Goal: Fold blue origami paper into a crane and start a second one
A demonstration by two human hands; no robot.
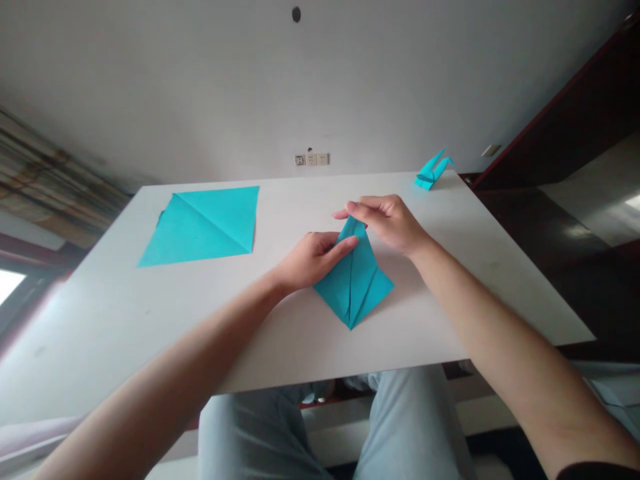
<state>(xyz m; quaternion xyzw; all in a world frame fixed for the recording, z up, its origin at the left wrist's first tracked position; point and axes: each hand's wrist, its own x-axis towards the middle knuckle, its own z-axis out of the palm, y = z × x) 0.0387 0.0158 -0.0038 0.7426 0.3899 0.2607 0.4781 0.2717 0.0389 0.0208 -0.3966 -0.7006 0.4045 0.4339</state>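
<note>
A folded sheet of turquoise origami paper [367,273] is held over the table's near middle, its lower point towards me. It has a long centre slit and a slanting crease on its right flap. My left hand [315,257] grips its left side, thumb lying on top across the centre and fingers hidden underneath. At the far tip, my right hand [385,217] pinches the paper between thumb and fingers. Its fingertips are partly hidden behind the tip.
A flat turquoise sheet [210,227] with a diagonal crease lies at the left on the white table [280,333]. A folded paper crane [430,175] stands at the far right corner. Wall sockets [311,159] sit beyond the back edge.
</note>
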